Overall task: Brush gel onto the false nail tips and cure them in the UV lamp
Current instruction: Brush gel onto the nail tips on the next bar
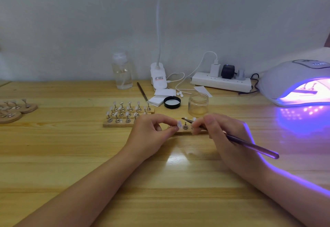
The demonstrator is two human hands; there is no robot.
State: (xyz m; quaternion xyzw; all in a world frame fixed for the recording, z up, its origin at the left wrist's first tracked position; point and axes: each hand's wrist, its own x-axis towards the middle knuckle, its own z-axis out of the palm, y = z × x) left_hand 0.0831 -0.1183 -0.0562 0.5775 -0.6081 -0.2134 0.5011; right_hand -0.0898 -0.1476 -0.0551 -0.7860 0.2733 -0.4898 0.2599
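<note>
From the head camera, the left hand (151, 134) pinched a small clear nail tip (179, 124) between thumb and finger, just above a little wooden strip (185, 133) on the table (71, 155). The right hand (225, 134) held a thin brush (250, 144), fingers curled round it, with its tip close beside the nail. More nail tips on stands (128, 112) stood behind. The UV lamp (296, 82) glowed purple at the right, with stands inside.
</note>
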